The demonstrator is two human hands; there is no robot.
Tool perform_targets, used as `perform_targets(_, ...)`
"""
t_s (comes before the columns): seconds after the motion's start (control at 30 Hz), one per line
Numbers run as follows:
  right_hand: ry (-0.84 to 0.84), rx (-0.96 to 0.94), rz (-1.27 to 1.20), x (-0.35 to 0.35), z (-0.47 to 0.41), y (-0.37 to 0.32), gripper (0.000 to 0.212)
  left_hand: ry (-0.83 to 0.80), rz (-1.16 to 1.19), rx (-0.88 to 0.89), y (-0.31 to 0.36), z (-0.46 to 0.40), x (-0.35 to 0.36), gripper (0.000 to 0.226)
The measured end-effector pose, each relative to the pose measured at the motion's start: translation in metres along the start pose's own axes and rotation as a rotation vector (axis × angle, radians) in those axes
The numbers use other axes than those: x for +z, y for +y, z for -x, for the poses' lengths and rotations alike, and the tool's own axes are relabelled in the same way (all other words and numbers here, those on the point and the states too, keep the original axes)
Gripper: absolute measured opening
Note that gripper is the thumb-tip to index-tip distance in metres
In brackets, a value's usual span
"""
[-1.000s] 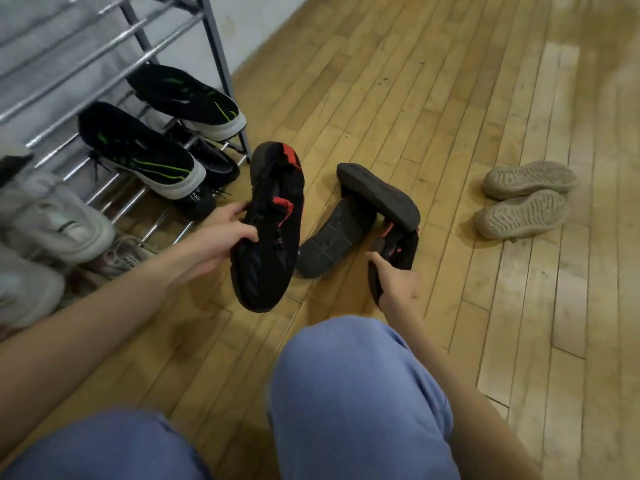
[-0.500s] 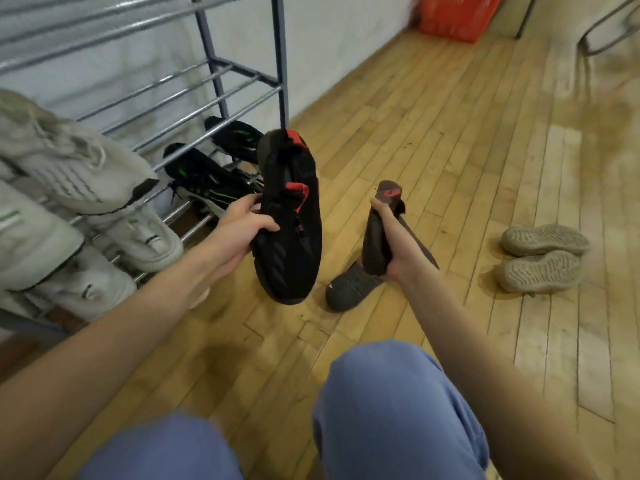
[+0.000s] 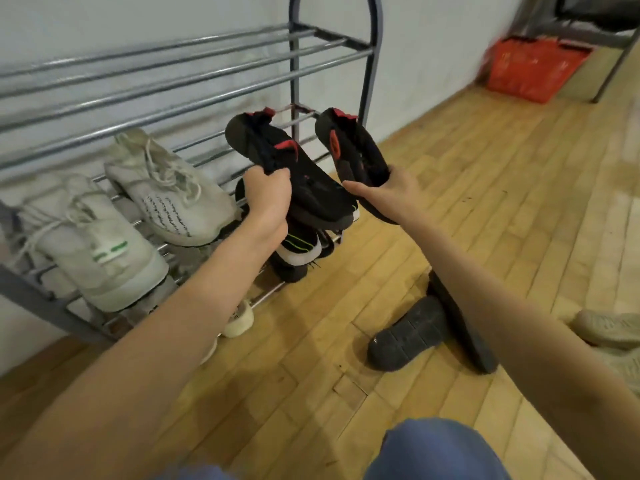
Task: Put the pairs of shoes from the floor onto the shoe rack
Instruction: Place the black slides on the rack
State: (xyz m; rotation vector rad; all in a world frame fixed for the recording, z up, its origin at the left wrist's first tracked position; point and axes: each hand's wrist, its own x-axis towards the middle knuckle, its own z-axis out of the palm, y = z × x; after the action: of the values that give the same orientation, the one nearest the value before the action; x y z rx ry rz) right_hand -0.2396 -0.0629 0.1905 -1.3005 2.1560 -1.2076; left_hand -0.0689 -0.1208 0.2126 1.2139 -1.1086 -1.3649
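black shoes (image 3: pixel 298 168) in raised hands (image 3: pixel 268 199)

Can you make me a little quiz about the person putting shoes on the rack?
1. True or false: each hand grips one black shoe with red trim.
2. Which shoes sit on the grey metal shoe rack? A) white lace-up trainers B) brown boots
3. What dark things lie on the wooden floor?

Key:
1. True: left hand, left black shoe; right hand, right black shoe.
2. A.
3. Dark grey shoes, soles up.
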Motion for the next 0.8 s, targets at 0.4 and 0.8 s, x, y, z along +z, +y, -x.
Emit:
perform_targets(0.4,-0.036,-0.154,0.380,0.053,-0.142,-0.037,0.071,0.187,-0.188,0.189,-0.002,-0.070,0.011,0.032)
perform_targets(0.8,-0.035,-0.290,0.382,0.042,-0.128,-0.022,0.035,0.187,-0.233,0.054,0.000,-0.085,0.020,0.034)
